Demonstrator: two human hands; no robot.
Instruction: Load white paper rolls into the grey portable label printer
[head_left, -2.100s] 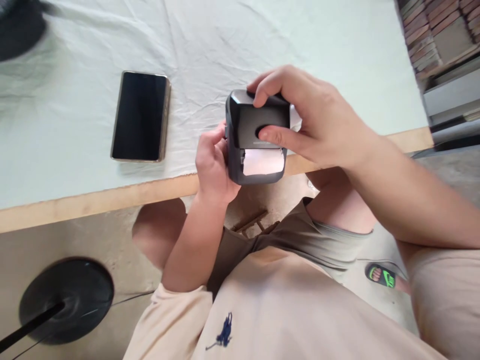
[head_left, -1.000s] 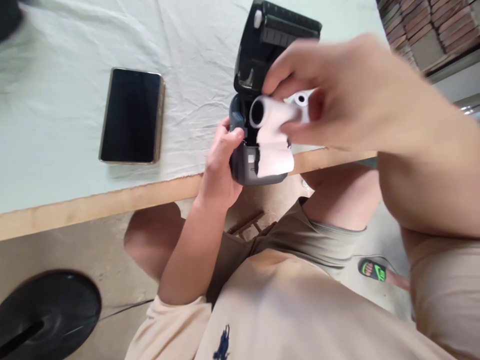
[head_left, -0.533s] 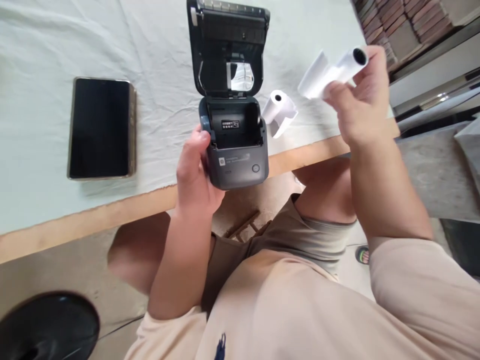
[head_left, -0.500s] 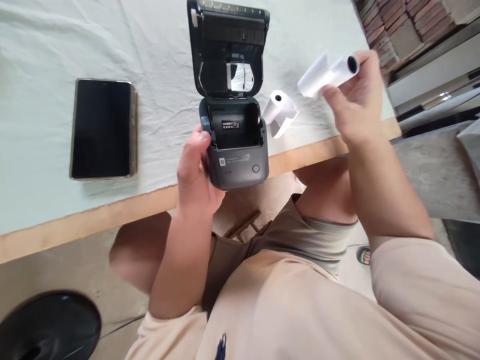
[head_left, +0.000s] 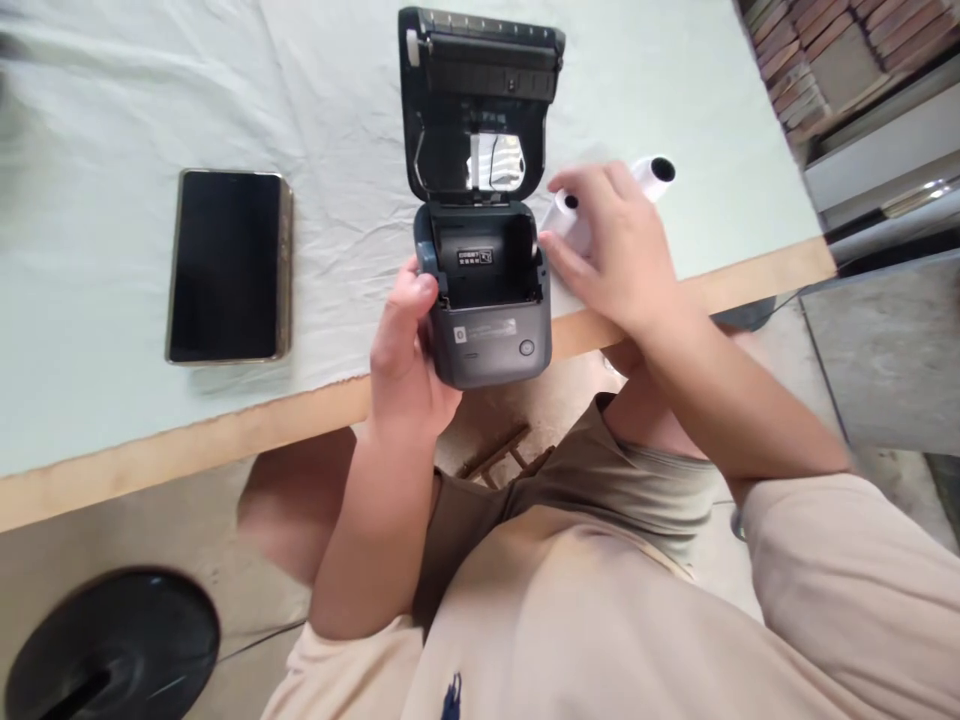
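Observation:
My left hand (head_left: 409, 365) holds a small dark grey label printer (head_left: 491, 345) from its left side and below, thumb on the side edge. Its lid (head_left: 480, 110) stands raised, and the paper bay inside is bare, with a small printed label on its wall. Just right of the printer, my right hand (head_left: 619, 235) has thumb and fingers around a small white paper roll (head_left: 559, 215), partly hidden by the hand. A second white paper roll (head_left: 651, 176) with a dark core lies on the table behind that hand, partly covered by it.
A dark-screened tablet or phone (head_left: 225, 265) lies on the pale tablecloth (head_left: 337, 120) to the left. The table's wooden front edge (head_left: 300, 415) runs above my legs. A round black base (head_left: 112, 640) stands on the floor, lower left. Bricks (head_left: 847, 50) are stacked beyond the right side.
My right hand has set the larger paper roll down on the table and moved left to the smaller roll beside the printer. My left hand still holds the open printer.

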